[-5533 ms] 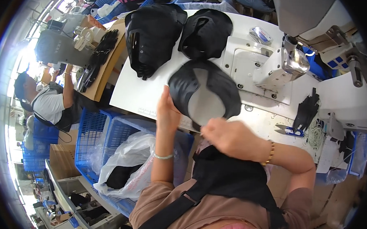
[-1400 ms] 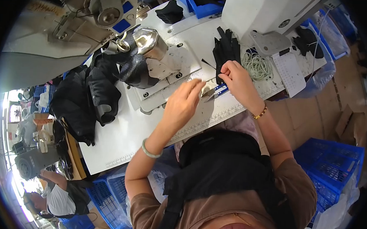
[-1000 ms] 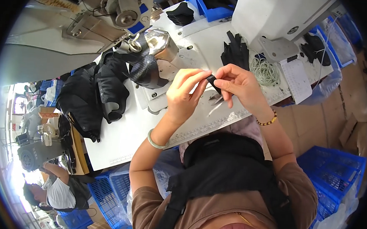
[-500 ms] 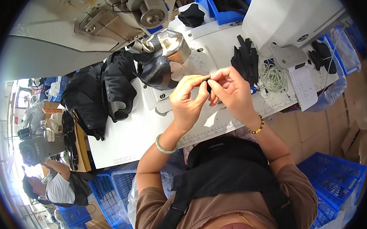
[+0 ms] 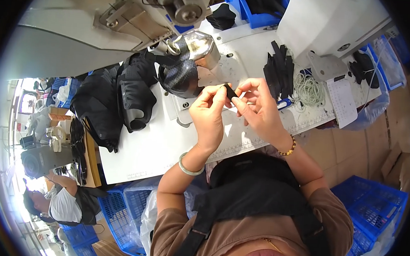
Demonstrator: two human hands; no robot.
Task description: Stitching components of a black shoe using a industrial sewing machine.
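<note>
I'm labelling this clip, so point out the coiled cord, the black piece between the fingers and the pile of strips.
Coiled cord (image 5: 309, 90), head view: middle of the loops.
Black piece (image 5: 230, 91), head view: exposed middle.
Pile of strips (image 5: 279, 70), head view: its middle.

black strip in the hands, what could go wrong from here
The small black strip is pinched only by the fingers of the left hand and right hand, so it might slip and drop. The blue-handled snips lie close by the right hand, which could knock them. The loose pale cord lies beside the black strip pile and might tangle with it.
</note>
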